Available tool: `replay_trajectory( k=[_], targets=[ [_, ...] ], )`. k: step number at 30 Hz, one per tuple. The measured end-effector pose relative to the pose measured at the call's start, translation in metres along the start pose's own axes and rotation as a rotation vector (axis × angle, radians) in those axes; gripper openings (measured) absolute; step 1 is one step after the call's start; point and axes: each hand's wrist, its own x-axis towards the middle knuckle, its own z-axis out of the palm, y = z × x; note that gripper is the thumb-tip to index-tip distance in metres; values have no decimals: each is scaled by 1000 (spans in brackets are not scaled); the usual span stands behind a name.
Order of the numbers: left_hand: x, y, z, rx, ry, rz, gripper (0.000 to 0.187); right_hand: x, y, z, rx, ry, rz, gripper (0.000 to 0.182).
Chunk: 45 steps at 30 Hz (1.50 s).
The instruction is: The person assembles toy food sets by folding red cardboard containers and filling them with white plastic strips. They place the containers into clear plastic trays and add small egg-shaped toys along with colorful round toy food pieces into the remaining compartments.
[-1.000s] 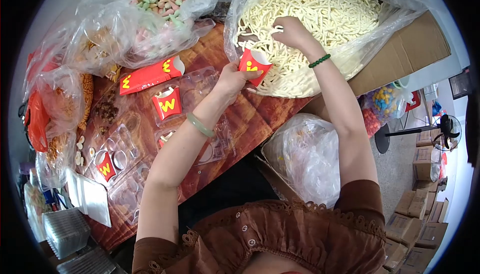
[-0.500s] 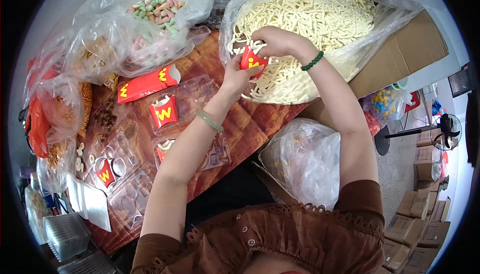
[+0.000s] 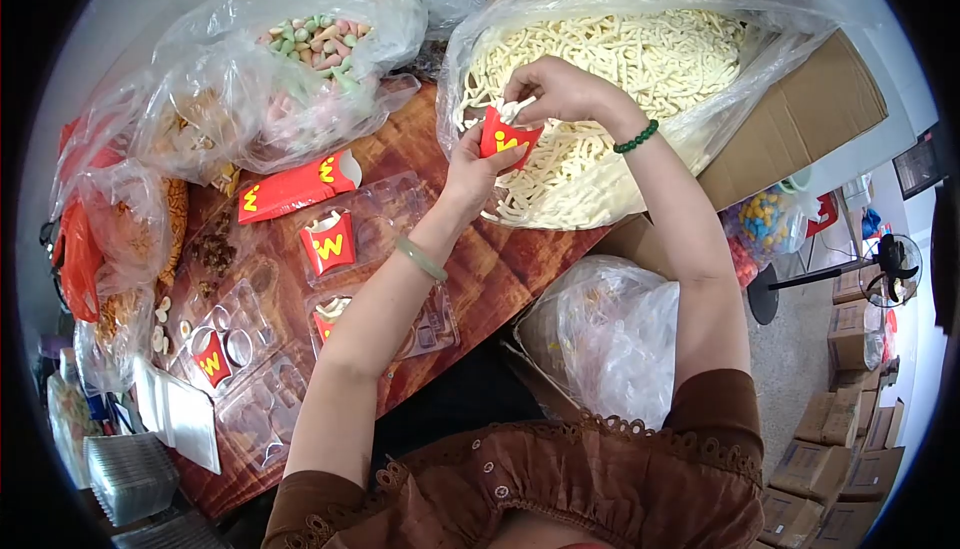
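Observation:
My left hand (image 3: 475,171) is closed round a small red carton (image 3: 507,141) with a yellow logo, held upright at the left edge of a big plastic bag of pale, fry-shaped pieces (image 3: 640,59). Pale pieces stick out of the carton's top. There my right hand (image 3: 550,94) pinches some of these pale pieces at the opening. On the table, a filled red carton (image 3: 328,244) lies in a clear plastic tray (image 3: 385,194). Another carton (image 3: 325,319) is partly hidden behind my left forearm.
Flat red cartons (image 3: 300,187) lie on the wooden-patterned table (image 3: 480,269). Bags of pastel candies (image 3: 318,44) stand at the back left. Stacked clear trays (image 3: 130,474) are at the lower left. A cardboard box (image 3: 800,109) is under the big bag; a fan (image 3: 890,269) stands right.
My right hand has lifted slightly, its fingers now at the carton's opening. The carton is turned a little, showing more of its front. The camera view has shifted slightly.

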Motion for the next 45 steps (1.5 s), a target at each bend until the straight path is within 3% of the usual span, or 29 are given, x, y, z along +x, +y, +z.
replay_trajectory(
  k=[3,5,9,12,14,16,18,19,21,22,25,29,31,34,37,38,40,42,45],
  targets=[
    [-1,-1,1,-49,-43,11,39,-6,-9,6,-123,67,-13,28],
    [-1,-2,1,-64,-60,25,38,-7,-11,11,-425,176,-157,25],
    [-4,7,1,-15,-68,32,40,-10,-18,12,-365,118,-91,22],
    [-14,15,3,-4,4,28,41,-12,-19,9,-105,23,-73,21],
    [-21,18,8,132,-29,23,43,-13,-21,19,-483,131,-128,21],
    [-22,11,4,62,-35,18,42,-13,-28,24,-478,80,-89,19],
    [-27,13,-3,8,-53,-6,41,-19,-29,26,-103,48,-186,17],
    [-31,16,-3,10,-52,-4,41,-27,-33,22,-31,130,-220,17],
    [-43,23,-4,-93,18,-3,40,-39,-37,17,-77,400,-186,18],
    [-47,25,-4,-135,11,-5,40,-46,-39,17,-138,425,-114,17],
    [-53,26,-7,-128,-40,41,39,-53,-37,31,-77,312,-88,16],
    [-54,24,-8,-87,-7,56,39,-50,-43,56,-303,364,-299,11],
    [-53,25,-12,-102,14,53,39,-50,-57,59,-308,254,-235,12],
    [-55,32,-23,-113,15,57,41,-39,-51,54,175,213,-259,15],
    [-58,35,-29,-105,54,87,43,-29,-42,42,48,464,1,21],
    [-57,35,-31,-89,42,101,43,-26,-39,44,51,463,2,21],
    [-59,36,-31,-74,23,107,44,-24,-36,48,52,209,162,20],
    [-59,37,-32,-19,38,125,44,-21,-30,58,75,265,62,19],
    [-58,36,-36,-41,56,87,44,-20,-34,70,-71,511,-109,17]
  ],
)
